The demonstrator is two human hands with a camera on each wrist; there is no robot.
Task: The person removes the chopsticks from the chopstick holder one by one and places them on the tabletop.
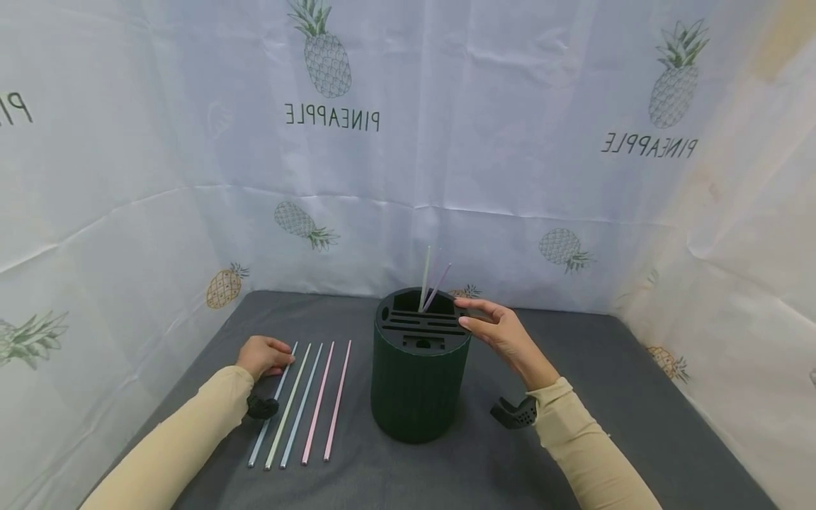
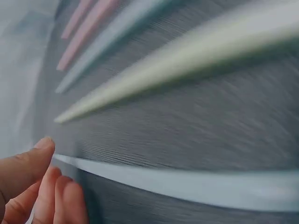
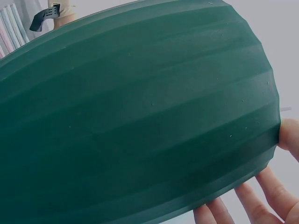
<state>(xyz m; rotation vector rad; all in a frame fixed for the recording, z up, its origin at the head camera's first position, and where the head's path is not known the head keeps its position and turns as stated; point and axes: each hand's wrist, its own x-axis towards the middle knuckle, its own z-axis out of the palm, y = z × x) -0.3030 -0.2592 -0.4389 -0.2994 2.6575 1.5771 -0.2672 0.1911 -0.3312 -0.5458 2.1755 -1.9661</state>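
Pinching the far tip of the leftmost blue chopstick (image 1: 259, 440), the left hand (image 1: 263, 356) has its thumb and fingers closed to a light grip. That chopstick lies lengthwise on the dark grey tabletop (image 1: 357, 489), with a pale yellow chopstick (image 1: 289, 407), a second blue chopstick (image 1: 302, 407) and two pink chopsticks (image 1: 319, 404) lined up beside it — all apart. Next stands an upright green utensil holder (image 1: 417, 397); a pale yellow stick (image 1: 426, 276) and a lilac stick (image 1: 440, 282) lean in its rear compartment. The right hand (image 1: 506, 333) touches its rim and side — thumb and fingers spread apart.
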